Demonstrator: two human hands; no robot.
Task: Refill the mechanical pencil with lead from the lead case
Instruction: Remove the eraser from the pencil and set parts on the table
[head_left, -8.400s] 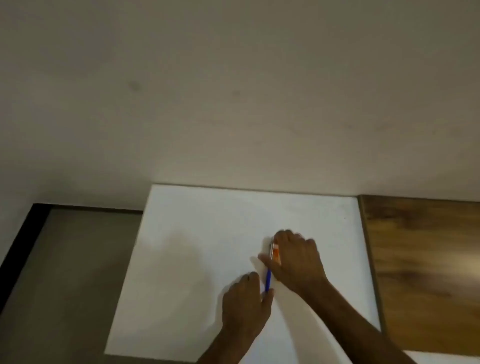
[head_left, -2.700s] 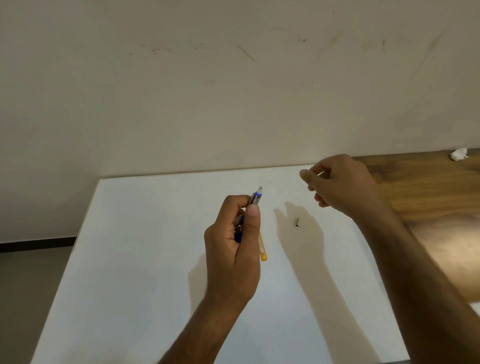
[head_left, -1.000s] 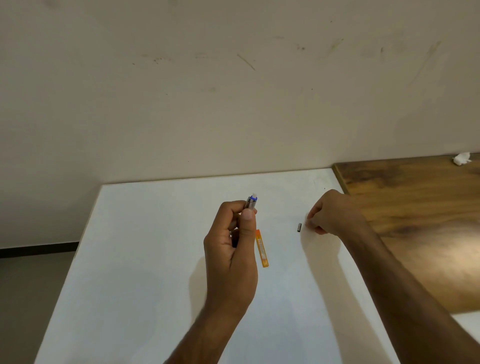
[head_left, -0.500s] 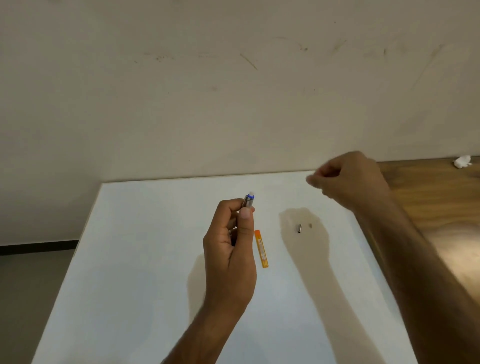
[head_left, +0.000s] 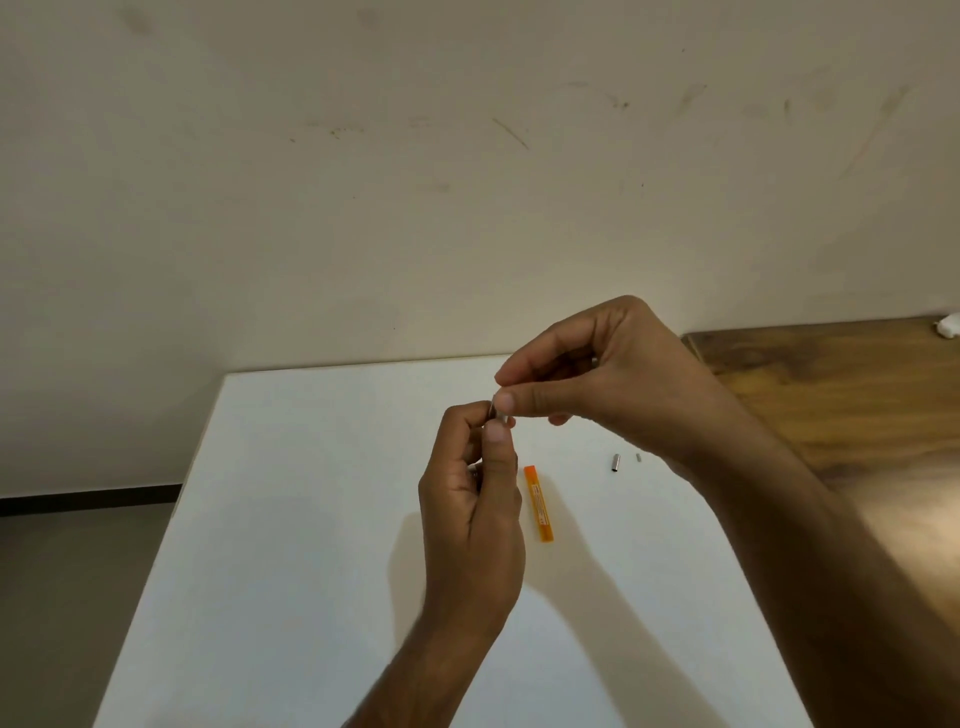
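My left hand (head_left: 475, 504) grips the mechanical pencil (head_left: 493, 408) upright above the white table (head_left: 291, 519); only a grey sliver of its top end shows between the fingers. My right hand (head_left: 613, 379) has thumb and forefinger pinched together right at that top end. What they pinch is hidden. The orange lead case (head_left: 538, 505) lies flat on the table just right of my left hand. A small metal cap (head_left: 616, 462) and a tiny pale piece (head_left: 638, 457) lie further right, below my right wrist.
A brown wooden surface (head_left: 841, 415) adjoins the white table on the right, with a crumpled white scrap (head_left: 948, 328) at its far corner. A beige wall stands behind. Grey floor (head_left: 67, 597) drops away left of the table.
My right hand has swung left from above the cap and tiny piece and now meets the top of the pencil. My left hand stays in place with the pencil.
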